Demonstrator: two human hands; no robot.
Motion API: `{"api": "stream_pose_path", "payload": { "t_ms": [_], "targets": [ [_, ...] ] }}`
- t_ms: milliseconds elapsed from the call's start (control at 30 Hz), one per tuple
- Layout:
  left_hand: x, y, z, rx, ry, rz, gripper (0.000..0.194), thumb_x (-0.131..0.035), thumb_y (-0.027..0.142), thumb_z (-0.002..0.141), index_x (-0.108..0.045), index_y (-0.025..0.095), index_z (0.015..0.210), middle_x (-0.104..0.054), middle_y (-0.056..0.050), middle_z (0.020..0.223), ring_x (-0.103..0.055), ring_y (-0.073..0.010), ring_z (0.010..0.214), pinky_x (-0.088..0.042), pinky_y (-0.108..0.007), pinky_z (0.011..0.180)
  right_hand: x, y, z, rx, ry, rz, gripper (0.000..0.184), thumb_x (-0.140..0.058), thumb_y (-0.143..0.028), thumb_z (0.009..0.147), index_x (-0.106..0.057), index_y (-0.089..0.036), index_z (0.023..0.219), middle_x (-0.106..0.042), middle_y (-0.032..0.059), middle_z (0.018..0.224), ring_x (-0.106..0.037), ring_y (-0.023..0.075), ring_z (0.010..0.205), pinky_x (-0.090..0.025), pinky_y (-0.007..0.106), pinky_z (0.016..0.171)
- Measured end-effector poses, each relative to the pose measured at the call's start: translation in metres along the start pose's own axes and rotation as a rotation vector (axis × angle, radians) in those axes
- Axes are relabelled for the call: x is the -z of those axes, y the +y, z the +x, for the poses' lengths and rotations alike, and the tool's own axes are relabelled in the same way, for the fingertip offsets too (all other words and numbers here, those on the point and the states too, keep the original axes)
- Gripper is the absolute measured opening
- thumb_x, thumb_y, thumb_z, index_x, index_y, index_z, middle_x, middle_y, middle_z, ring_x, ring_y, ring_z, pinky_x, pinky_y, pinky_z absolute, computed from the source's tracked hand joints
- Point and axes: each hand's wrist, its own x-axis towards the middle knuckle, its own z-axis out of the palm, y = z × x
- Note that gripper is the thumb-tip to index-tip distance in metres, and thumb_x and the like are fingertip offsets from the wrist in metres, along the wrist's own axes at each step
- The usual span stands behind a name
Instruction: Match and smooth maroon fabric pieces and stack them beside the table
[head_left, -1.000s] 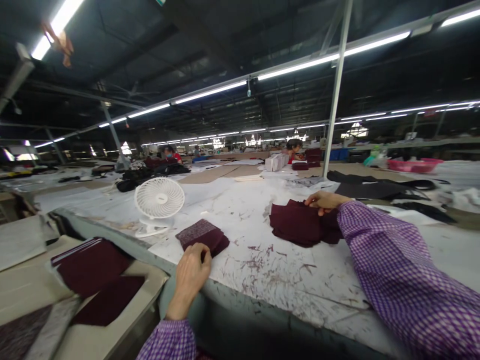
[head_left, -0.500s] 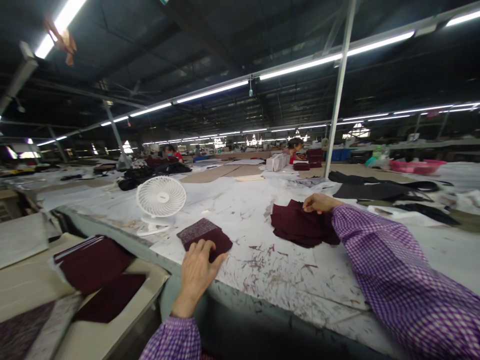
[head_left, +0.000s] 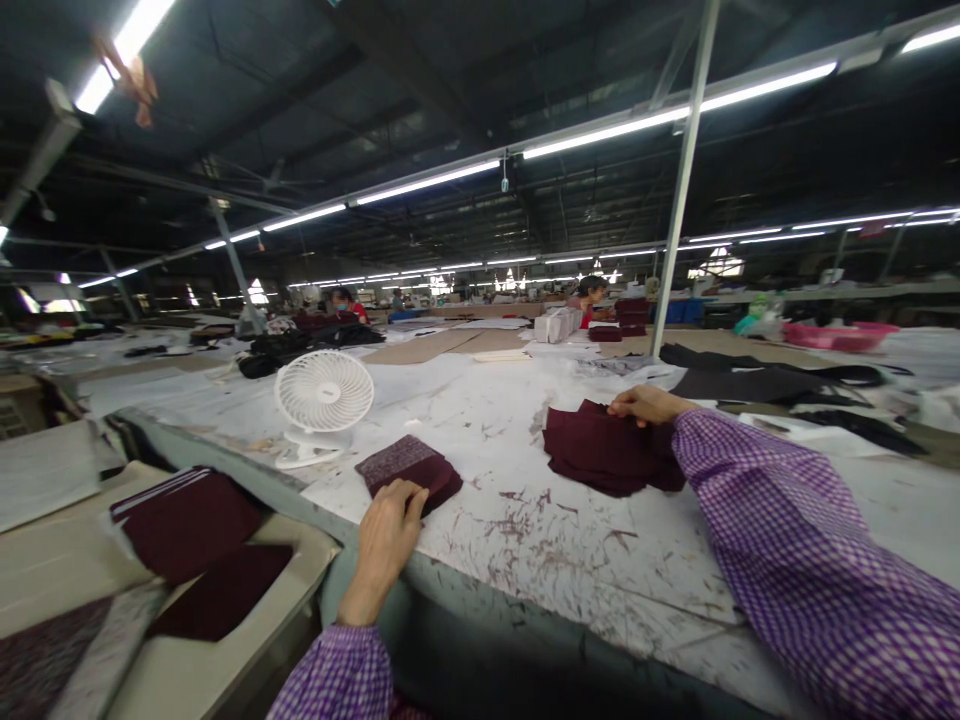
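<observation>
My left hand [head_left: 387,535] rests at the near edge of a small stack of maroon fabric pieces [head_left: 431,478], its fingers curled and thumb drawn in on that edge. A speckled grey-maroon piece [head_left: 397,460] covers the stack's left part. Farther right, my right hand [head_left: 646,405] pinches the far edge of a larger, uneven pile of maroon fabric pieces [head_left: 600,450]. The pile lies flat, its right end partly behind my purple checked sleeve. How many layers each hand grips is hidden.
A white fan [head_left: 324,395] stands left on the white-covered table [head_left: 525,580]. More maroon pieces [head_left: 187,520] lie on a lower beige surface at left. A metal pole [head_left: 681,190] rises behind the pile, near dark fabric [head_left: 750,383] and a pink basin [head_left: 840,335]. Co-workers sit farther back.
My left hand has shifted slightly left, and its thumb has closed toward the fingers at the small stack's edge. My right hand stays almost where it was on the larger pile.
</observation>
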Motion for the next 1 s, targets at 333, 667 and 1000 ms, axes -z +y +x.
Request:
{"api": "stream_pose_path", "payload": {
  "t_ms": [333,667,1000],
  "targets": [
    [0.007,0.004,0.006,0.283,0.004,-0.203,0.02,-0.045,0.02,0.084,-0.062,0.017,0.073,-0.059,0.0,0.064,-0.051,-0.0127,0.062,-0.033,-0.023,0.06,-0.021,-0.131,-0.02,0.582,0.03,0.009,0.038,-0.045,-0.042,0.087,-0.068,-0.018,0.105,-0.071,0.0062,0.091,-0.065,0.0175,0.074,-0.046,0.025,0.068],
    [0.008,-0.012,0.006,0.442,0.182,-0.995,0.013,-0.06,0.025,0.069,-0.058,0.015,0.06,-0.047,0.006,0.049,-0.04,-0.0069,0.046,-0.028,-0.018,0.045,-0.14,-0.251,-0.005,1.121,-0.005,-0.205,0.033,-0.043,-0.027,0.092,-0.064,-0.014,0.113,-0.064,0.0109,0.114,-0.059,0.0202,0.101,-0.042,0.034,0.092],
    [0.07,-0.064,0.003,0.592,0.619,-1.295,0.006,-0.05,0.019,0.069,-0.05,0.017,0.064,-0.058,0.0,0.057,-0.056,-0.0097,0.055,-0.046,-0.019,0.055,-0.162,-0.247,-0.004,1.108,0.13,-0.227,0.034,-0.044,-0.032,0.092,-0.064,-0.014,0.113,-0.063,0.0122,0.112,-0.056,0.0214,0.098,-0.041,0.037,0.092]
  ]
}}
